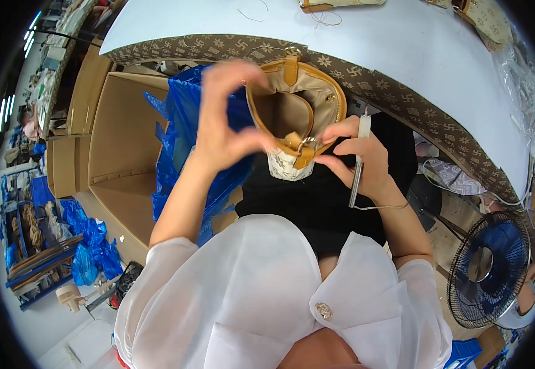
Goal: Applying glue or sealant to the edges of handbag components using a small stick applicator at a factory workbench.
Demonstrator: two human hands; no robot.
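An open handbag, white with a pale floral pattern, tan trim and a beige lining, hangs in front of me with its mouth facing up. My right hand pinches its near right rim beside a metal ring and tan tab. Between the fingers of that same hand sits a slim white and metal pen-shaped tool, a thin cord trailing from its lower end. My left hand, smeared by motion, is at the bag's left side with thumb and fingers spread wide; whether it touches the rim I cannot tell.
A white-topped table with brown patterned edging curves ahead, with other bag pieces on it. At left stands an open cardboard box with a blue plastic bag. A black fan stands at right. Black cloth covers my lap.
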